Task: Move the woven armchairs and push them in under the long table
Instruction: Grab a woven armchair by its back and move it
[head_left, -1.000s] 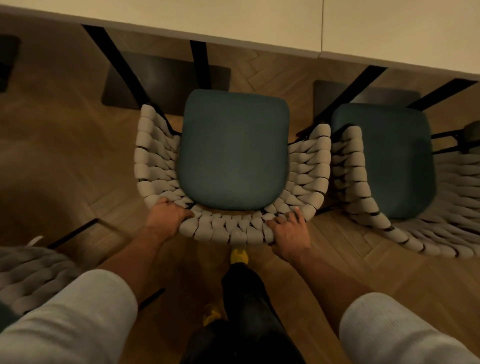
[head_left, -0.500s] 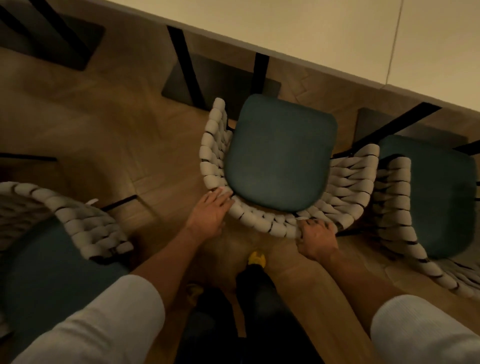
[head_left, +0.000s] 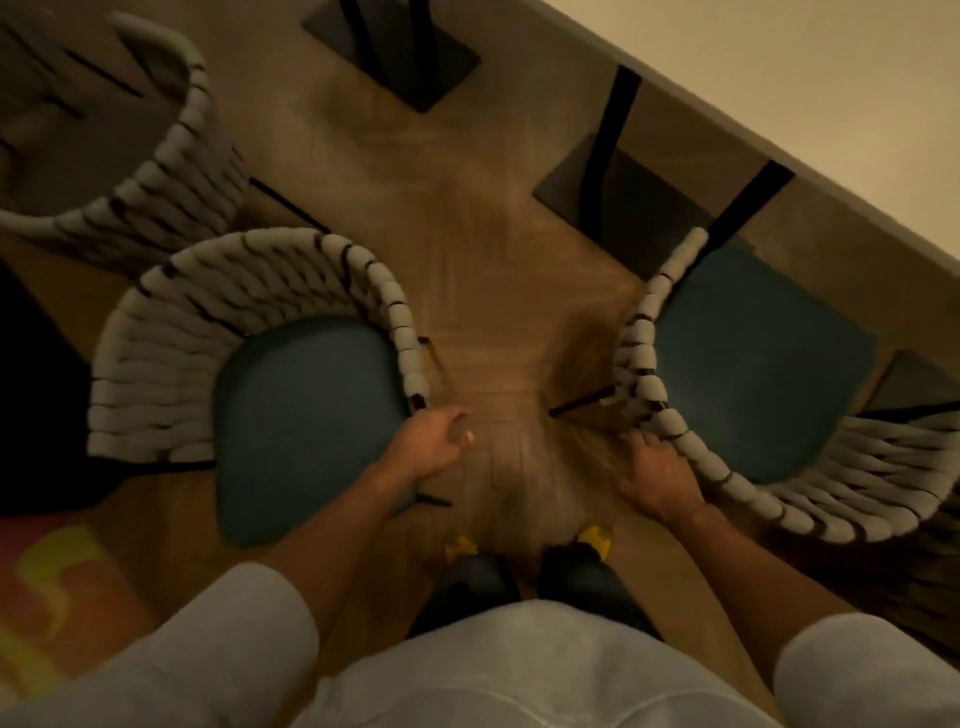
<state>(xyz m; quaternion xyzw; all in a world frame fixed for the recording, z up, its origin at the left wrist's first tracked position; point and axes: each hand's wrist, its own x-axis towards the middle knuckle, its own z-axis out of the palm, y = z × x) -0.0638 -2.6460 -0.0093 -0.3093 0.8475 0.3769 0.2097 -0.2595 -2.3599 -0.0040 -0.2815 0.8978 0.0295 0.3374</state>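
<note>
Head view, swung leftward since half a second ago, so the long cream-topped surface now cuts slantwise across the upper right corner. The grey rope-woven armchair with a teal seat cushion that both hands were steering has ended up near that edge. Its seat front seems short of the edge, so this chair looks placed but not yet pushed under. A second rope-woven armchair with the same teal cushion has come into view on the left, well apart from the surface and turned away from it; it is probably next to be moved. The right hand stays on the first chair, its fingers lying fairly straight against the outside of the woven back, not clenched. The left hand has let go and come across to the tip of the second chair's arm. Its fingers are curled, but blur hides whether they grip anything. A third woven chair stands just behind the second and will crowd any turn. Black metal legs on flat base plates sit under the surface, between which the chairs must pass. A bright patterned rug lies at lower left.
</note>
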